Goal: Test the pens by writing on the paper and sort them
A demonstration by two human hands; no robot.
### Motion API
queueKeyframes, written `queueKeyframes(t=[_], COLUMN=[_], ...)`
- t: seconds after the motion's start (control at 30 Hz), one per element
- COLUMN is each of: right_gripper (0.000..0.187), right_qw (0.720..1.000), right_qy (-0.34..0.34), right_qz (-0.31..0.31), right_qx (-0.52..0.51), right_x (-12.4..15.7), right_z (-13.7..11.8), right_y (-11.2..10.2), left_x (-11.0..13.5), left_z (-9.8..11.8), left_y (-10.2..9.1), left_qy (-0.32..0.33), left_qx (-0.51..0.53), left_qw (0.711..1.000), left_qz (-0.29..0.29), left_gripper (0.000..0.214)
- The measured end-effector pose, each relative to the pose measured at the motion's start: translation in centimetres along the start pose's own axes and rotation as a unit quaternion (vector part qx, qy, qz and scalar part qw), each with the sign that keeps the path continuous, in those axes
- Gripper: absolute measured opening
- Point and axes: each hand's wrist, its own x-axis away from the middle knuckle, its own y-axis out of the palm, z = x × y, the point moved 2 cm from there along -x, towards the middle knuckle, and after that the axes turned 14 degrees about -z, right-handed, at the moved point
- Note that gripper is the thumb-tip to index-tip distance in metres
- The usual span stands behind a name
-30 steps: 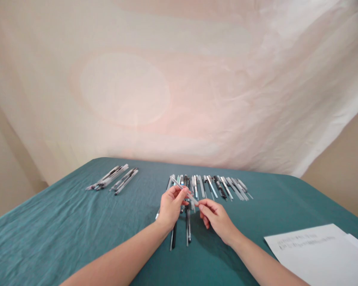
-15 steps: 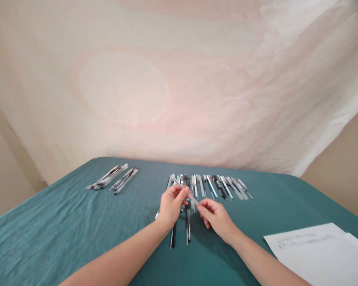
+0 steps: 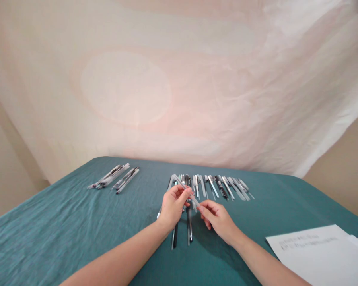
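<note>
A slim, pale translucent pen (image 3: pixel 181 182) is held slantwise above the table between my two hands. My left hand (image 3: pixel 173 204) pinches it around its middle, thumb on top. My right hand (image 3: pixel 214 216) grips its lower right end between thumb and fingertips. Beneath and behind them, a row of pens (image 3: pixel 217 186) in black, white, clear and light blue lies side by side. Closer to me, dark pens (image 3: pixel 190 226) and a black pen (image 3: pixel 175 236) stick out below my hands, partly hidden by them.
Two small bundles of clear pens with dark parts, the larger bundle (image 3: pixel 110 176) and the smaller bundle (image 3: pixel 127 180), lie at the back left. White paper sheets (image 3: pixel 322 254) with handwriting rest at the front right. A green cloth (image 3: pixel 62 222) covers the table; a pale curtain (image 3: pixel 197 79) hangs behind.
Both hands keep their hold on the translucent pen and have barely moved. The whole view has shifted very slightly.
</note>
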Motion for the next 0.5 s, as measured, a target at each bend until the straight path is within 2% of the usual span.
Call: queueKeyframes(t=[0.27, 0.5], right_gripper=[0.024, 0.026], right_qw=[0.999, 0.999], right_qy=[0.001, 0.012], right_qz=[-0.004, -0.030], right_qx=[0.037, 0.040], right_x=[0.2, 0.1], right_z=[-0.5, -0.1], right_y=[0.1, 0.0], left_x=[-0.1, -1.1], left_z=[0.0, 0.1], left_y=[-0.2, -2.3], left_qy=[-0.010, -0.004], left_qx=[0.002, 0.029], left_qw=[1.000, 0.997], left_qz=[0.003, 0.071], left_gripper=[0.028, 0.031])
